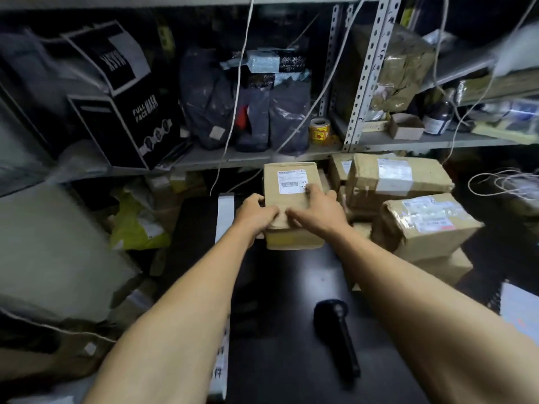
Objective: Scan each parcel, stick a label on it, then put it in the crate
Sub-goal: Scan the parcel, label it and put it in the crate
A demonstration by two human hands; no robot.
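Your left hand (256,214) and right hand (318,211) both grip small box (291,205) at far end of tabletop (291,287). Scanner (338,333) lies unused nearby. Labelling, crating likely remain; crate unseen. More parcels (408,199) wait right.

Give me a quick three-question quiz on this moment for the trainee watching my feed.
1. True or false: both hands, left hand and right hand, are on the cardboard parcel.
2. Where does the black scanner lie?
A. in the right hand
B. on the dark table, near the camera, untouched
C. on the shelf
3. Fill in: the roll of yellow stickers stands on the ____ behind the parcel.

Key: 1 true; 2 B; 3 shelf.
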